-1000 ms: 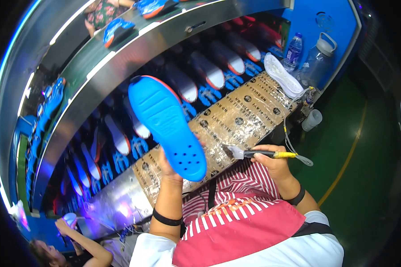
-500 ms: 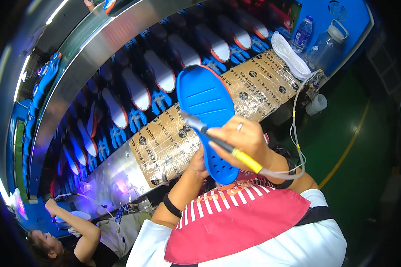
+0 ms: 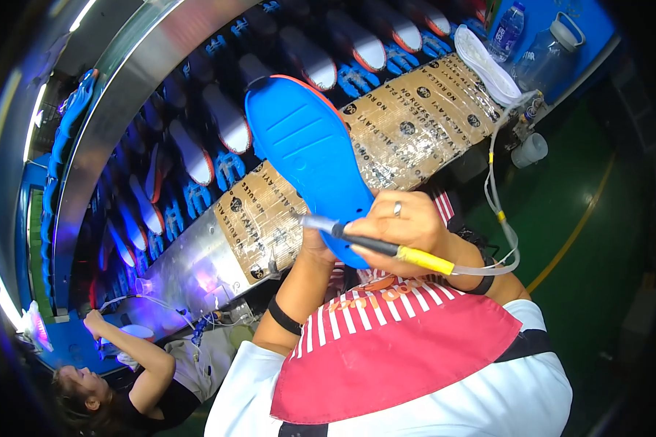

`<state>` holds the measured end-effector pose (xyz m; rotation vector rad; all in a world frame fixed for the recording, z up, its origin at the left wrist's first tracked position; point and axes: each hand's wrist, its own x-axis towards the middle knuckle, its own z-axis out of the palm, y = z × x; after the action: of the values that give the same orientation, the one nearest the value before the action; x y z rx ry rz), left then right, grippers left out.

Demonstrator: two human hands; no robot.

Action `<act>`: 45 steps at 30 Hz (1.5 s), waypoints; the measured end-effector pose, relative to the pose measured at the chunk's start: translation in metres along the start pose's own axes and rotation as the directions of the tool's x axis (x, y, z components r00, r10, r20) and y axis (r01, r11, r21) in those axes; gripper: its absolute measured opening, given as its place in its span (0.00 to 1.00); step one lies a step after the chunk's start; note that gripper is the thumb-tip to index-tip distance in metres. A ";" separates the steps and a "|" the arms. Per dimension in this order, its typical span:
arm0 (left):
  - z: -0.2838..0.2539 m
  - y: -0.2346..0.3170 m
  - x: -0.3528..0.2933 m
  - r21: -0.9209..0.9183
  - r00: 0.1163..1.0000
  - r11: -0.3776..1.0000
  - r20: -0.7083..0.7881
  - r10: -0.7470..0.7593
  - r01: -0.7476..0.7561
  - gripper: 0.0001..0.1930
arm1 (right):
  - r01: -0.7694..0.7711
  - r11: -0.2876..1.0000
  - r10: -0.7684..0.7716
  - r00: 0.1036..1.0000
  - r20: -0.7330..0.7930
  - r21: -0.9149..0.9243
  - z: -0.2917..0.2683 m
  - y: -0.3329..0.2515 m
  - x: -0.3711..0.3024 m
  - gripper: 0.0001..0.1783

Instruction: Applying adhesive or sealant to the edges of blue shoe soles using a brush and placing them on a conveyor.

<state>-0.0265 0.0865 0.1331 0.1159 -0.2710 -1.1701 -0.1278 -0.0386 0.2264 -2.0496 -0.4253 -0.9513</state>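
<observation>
A blue shoe sole [image 3: 302,138] with an orange-red edge is held out in front of me, its wide toe end pointing away to the upper left. My left hand [image 3: 318,246] grips it near the heel end, the fingers partly hidden behind it. In my right hand [image 3: 408,222] is a tube-fed brush [image 3: 377,245] with a black and yellow handle. Its pale bristles lie by the heel's left edge, in front of my left hand; whether they touch the sole I cannot tell. The right fingers also lie over the heel's right side.
Cardboard under clear film [image 3: 408,116] covers the ledge. Beyond it stand rows of shoe soles [image 3: 226,124] on blue racks. A white sole [image 3: 485,65], a water bottle [image 3: 506,33] and a jug [image 3: 550,54] are at the far right. A co-worker [image 3: 149,371] is at lower left.
The sole has shifted up and left, with more of its toe end over the rack. The brush has come down from mid-sole to beside the heel.
</observation>
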 end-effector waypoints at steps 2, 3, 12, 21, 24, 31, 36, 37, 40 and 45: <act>0.006 0.003 -0.001 0.103 0.993 0.995 -0.117 0.021 -0.008 0.43 | -0.062 0.994 0.053 0.994 -0.098 -0.092 0.001 0.002 -0.004 0.16; 0.008 0.003 0.000 0.244 0.981 0.970 -0.184 0.055 -0.009 0.44 | -0.078 0.986 0.061 0.991 -0.120 -0.146 0.002 0.004 -0.006 0.16; -0.020 0.019 -0.005 -0.070 0.982 0.995 -0.184 0.051 -0.065 0.46 | -0.207 0.959 0.178 0.971 0.156 0.195 0.005 -0.004 -0.011 0.16; -0.020 0.043 -0.018 0.142 0.987 0.983 -0.096 0.128 -0.113 0.48 | -0.302 0.906 0.200 0.923 0.329 0.297 0.007 0.003 -0.021 0.15; -0.011 0.056 -0.018 0.326 0.995 0.944 -0.074 0.067 -0.039 0.47 | -0.334 0.872 0.230 0.925 0.301 0.359 0.002 0.000 -0.016 0.14; 0.000 0.092 -0.008 0.552 0.965 0.801 -0.231 -0.122 0.233 0.36 | -0.284 0.924 0.135 0.867 0.479 0.255 0.000 0.010 -0.024 0.13; 0.012 0.097 0.007 0.563 0.889 0.693 -0.348 -0.297 0.451 0.24 | -0.202 0.964 0.140 0.938 0.316 0.174 0.009 0.009 -0.016 0.12; 0.025 0.092 0.012 0.623 0.881 0.626 -0.381 -0.281 0.470 0.24 | -0.201 0.964 0.137 0.937 0.322 0.175 0.014 0.009 -0.020 0.12; 0.025 0.104 0.016 0.681 0.769 0.383 -0.453 -0.451 0.625 0.22 | -0.176 0.974 0.083 0.860 0.503 0.140 0.012 0.009 -0.023 0.12; 0.038 0.103 0.026 0.682 0.678 0.182 -0.588 -0.441 0.709 0.24 | -0.182 0.969 0.115 0.929 0.353 0.164 0.018 0.005 -0.020 0.13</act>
<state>0.0643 0.1041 0.1972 1.4776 -0.6367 -1.6580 -0.1289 -0.0268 0.2019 -2.0347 -0.5145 -0.4411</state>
